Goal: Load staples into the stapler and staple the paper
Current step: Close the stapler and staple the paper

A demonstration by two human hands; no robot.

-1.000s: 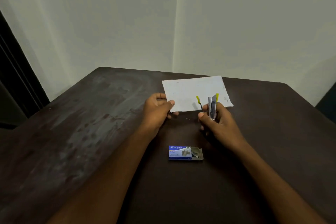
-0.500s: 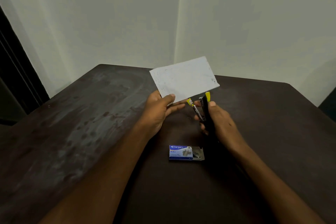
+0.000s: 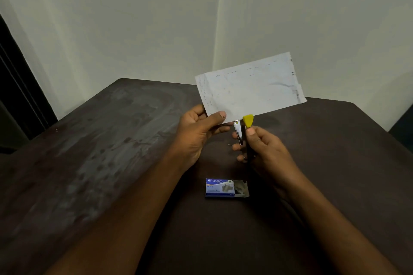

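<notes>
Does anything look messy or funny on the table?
A little. The staple box lies on the table with its tray slid partly out on the right. A tiny dark speck, maybe a loose staple, sits near the hands. The paper looks creased and marked along its edges.

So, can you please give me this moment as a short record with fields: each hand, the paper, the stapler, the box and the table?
left hand: holds the paper by its lower left corner
right hand: holds the stapler, tip pointing up
paper: white sheet, lifted above the table, tilted
stapler: black and metal with yellow tip, open at the paper's lower edge
box: blue staple box, slid open, lies on the table near the person
table: dark, worn surface
</notes>
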